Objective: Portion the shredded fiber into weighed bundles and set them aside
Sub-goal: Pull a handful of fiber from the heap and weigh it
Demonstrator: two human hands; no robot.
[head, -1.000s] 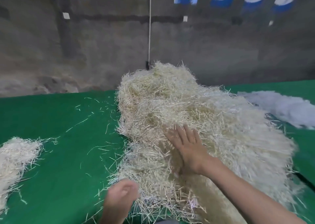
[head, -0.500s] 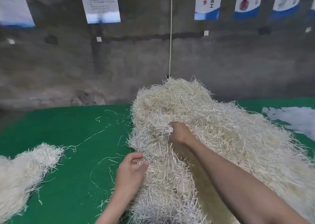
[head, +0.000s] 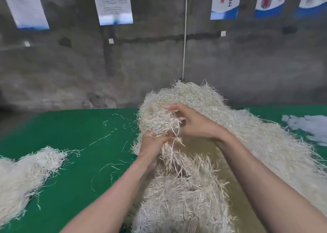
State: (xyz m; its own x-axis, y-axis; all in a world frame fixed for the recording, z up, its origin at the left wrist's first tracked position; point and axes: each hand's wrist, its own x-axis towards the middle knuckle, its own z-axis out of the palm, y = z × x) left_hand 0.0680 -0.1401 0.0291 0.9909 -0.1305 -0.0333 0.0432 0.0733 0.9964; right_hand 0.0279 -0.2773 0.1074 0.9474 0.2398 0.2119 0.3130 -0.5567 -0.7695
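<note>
Fingers [head: 174, 107] of the right hand [head: 193, 124] curl into a tuft [head: 159, 123] of fiber on the left flank of the heap [head: 256, 144]. The left hand [head: 151, 144] grips the same tuft from below, strands spilling past its knuckles. Both hands are grasping, then, and the tuft looks half raised but not yet free of the heap.

That heap sits on the green table [head: 79, 135], filling its middle and right. A smaller pile [head: 26, 170] lies well apart at the left, with loose strands scattered between. No scale is in view.

From where I stand, the trouble would come from tangling. Knotted strands may drag extra fiber along, so the portion weighs heavy. A slack grip would shed strands onto the table. A hard tug could slump the heap's near side.
</note>
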